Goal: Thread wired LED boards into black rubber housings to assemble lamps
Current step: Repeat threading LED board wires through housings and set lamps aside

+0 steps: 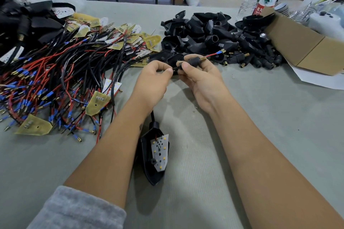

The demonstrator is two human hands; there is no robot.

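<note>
my right hand [200,77] grips the black rubber housing [189,61] by its stem, above the table [260,135]. my left hand [152,80] pinches the black wire [175,69] entering it. the housing looks light, soft and grippy; its long axis lies left-right, brass thread [203,59] and 2 wire tips [222,51] pointing right.

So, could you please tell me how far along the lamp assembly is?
One assembled lamp lies between the forearms, board seated. The right hand holds a housing stem with wire tips already out its threaded end; the left hand pinches the wire. Piles of wired boards and empty housings remain.
</note>
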